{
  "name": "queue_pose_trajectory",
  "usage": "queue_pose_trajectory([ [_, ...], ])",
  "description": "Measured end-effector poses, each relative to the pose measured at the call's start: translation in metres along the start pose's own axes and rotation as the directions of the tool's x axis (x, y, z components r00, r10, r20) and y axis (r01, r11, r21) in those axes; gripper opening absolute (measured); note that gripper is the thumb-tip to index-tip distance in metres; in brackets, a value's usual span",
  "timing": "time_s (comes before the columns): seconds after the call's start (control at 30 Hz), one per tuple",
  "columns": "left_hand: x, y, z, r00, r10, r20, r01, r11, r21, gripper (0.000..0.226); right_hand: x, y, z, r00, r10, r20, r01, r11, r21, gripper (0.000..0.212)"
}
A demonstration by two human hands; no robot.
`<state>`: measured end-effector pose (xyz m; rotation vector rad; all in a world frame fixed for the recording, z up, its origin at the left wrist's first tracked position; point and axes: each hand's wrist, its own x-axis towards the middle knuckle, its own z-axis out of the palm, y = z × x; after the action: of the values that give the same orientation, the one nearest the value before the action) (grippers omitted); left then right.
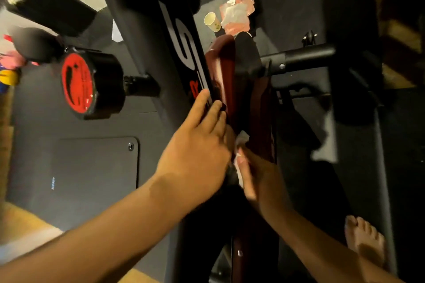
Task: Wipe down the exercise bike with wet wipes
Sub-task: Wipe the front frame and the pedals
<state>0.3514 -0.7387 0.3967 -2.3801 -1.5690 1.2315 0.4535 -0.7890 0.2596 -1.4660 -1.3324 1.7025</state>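
Right grip pinches the wet wipe, thumb on top, pressing it onto the dark red housing just ahead of the grip. Left grip is released, fingers flat on the black frame, just beside the right.

Risks:
- The wipe is bunched small, so it probably skips the slot between housing and frame.
- Left fingertips sit at that slot and get nipped if anything turns.
- Bare foot is behind the right grip, so drips on the mat mean a slip.

View is blurred; can't tell how much wipe is under the palm.
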Motion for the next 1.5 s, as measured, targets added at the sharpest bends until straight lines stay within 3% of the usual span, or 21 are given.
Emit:
queue_pose_trajectory([
  [0.03, -0.015, -0.005, 0.004, 0.992, 0.094, -0.081, -0.089, 0.994, 0.062, 0.060, 0.000, -0.004, -0.004, 1.000, 0.016, 0.002, -0.016, 1.000, 0.019, 0.026],
  [0.1, -0.025, -0.013, 0.000, 0.966, 0.176, -0.191, -0.183, 0.983, -0.015, 0.049, 0.018, -0.024, -0.011, 0.999, -0.022, -0.029, 0.024, 0.998, 0.055, 0.021],
  [0.13, -0.021, -0.016, 0.003, 0.944, 0.201, -0.262, -0.225, 0.972, -0.063, 0.043, 0.034, -0.042, -0.015, 0.990, -0.118, -0.080, 0.123, 0.991, 0.056, 0.020],
  [0.2, -0.017, -0.016, 0.005, 0.926, 0.156, -0.345, -0.229, 0.956, -0.183, 0.032, 0.065, -0.089, -0.024, 0.915, -0.366, -0.170, 0.367, 0.930, -0.024, 0.022],
  [0.27, -0.021, -0.013, 0.010, 0.875, 0.107, -0.472, -0.243, 0.940, -0.238, 0.027, 0.087, -0.128, -0.027, 0.866, -0.446, -0.225, 0.449, 0.893, -0.039, 0.027],
  [0.37, -0.023, -0.014, 0.009, 0.817, -0.003, -0.577, -0.239, 0.908, -0.343, 0.019, 0.082, -0.130, -0.019, 0.886, -0.405, -0.225, 0.422, 0.906, 0.029, 0.027],
  [0.47, -0.028, -0.004, 0.014, 0.783, -0.093, -0.615, -0.271, 0.839, -0.471, 0.018, 0.020, -0.081, -0.006, 0.973, -0.213, -0.089, 0.230, 0.929, 0.291, 0.019],
  [0.57, -0.048, 0.013, 0.022, 0.812, -0.192, -0.550, -0.271, 0.711, -0.649, 0.034, -0.038, -0.046, -0.003, 0.980, -0.149, 0.133, 0.083, 0.910, 0.406, 0.017],
  [0.63, -0.057, 0.019, 0.023, 0.826, -0.264, -0.497, -0.262, 0.602, -0.754, 0.044, -0.040, -0.048, 0.000, 0.980, -0.177, 0.094, 0.125, 0.905, 0.406, 0.021],
  [0.7, -0.054, 0.021, 0.021, 0.803, -0.366, -0.470, -0.201, 0.577, -0.792, 0.053, -0.015, -0.072, -0.002, 0.976, -0.213, 0.037, 0.181, 0.897, 0.402, 0.030],
  [0.73, -0.052, 0.022, 0.020, 0.785, -0.411, -0.464, -0.174, 0.572, -0.802, 0.057, -0.005, -0.102, -0.008, 0.978, -0.197, 0.069, 0.139, 0.861, 0.488, 0.039],
  [0.9, -0.054, 0.029, 0.019, 0.708, -0.511, -0.487, -0.141, 0.573, -0.807, 0.070, 0.057, -0.220, -0.013, 0.915, -0.403, 0.036, 0.385, 0.895, 0.224, 0.086],
  [0.97, -0.054, 0.026, 0.022, 0.648, -0.569, -0.507, -0.127, 0.575, -0.808, 0.057, 0.066, -0.220, -0.015, 0.921, -0.381, 0.081, 0.338, 0.885, 0.319, 0.075],
  [1.0, -0.054, 0.025, 0.025, 0.623, -0.614, -0.485, -0.093, 0.558, -0.825, 0.048, 0.061, -0.207, -0.013, 0.930, -0.355, 0.095, 0.319, 0.907, 0.275, 0.066],
  [1.07, -0.054, 0.023, 0.032, 0.604, -0.709, -0.364, -0.016, 0.446, -0.895, 0.041, 0.030, -0.156, -0.008, 0.939, -0.330, 0.095, 0.301, 0.925, 0.232, 0.058],
  [1.17, -0.052, 0.022, 0.035, 0.640, -0.740, -0.206, -0.034, 0.241, -0.970, 0.044, -0.037, -0.071, 0.007, 0.962, -0.187, 0.196, 0.120, 0.943, 0.310, 0.062],
  [1.23, -0.052, 0.023, 0.034, 0.692, -0.700, -0.180, -0.050, 0.201, -0.978, 0.046, -0.071, -0.041, 0.013, 0.946, -0.128, 0.299, 0.016, 0.937, 0.349, 0.033],
  [1.3, -0.051, 0.022, 0.033, 0.742, -0.655, -0.145, -0.032, 0.182, -0.983, 0.048, -0.080, -0.057, 0.009, 0.958, -0.073, 0.277, -0.024, 0.943, 0.332, 0.026],
  [1.4, -0.049, 0.022, 0.035, 0.782, -0.620, -0.070, 0.031, 0.151, -0.988, 0.056, -0.048, -0.106, 0.009, 0.985, -0.114, 0.129, 0.060, 0.928, 0.367, 0.062],
  [1.5, -0.049, 0.021, 0.035, 0.789, -0.613, -0.041, 0.057, 0.139, -0.989, 0.069, -0.051, -0.108, 0.025, 0.993, -0.100, 0.056, 0.065, 0.896, 0.439, 0.061],
])
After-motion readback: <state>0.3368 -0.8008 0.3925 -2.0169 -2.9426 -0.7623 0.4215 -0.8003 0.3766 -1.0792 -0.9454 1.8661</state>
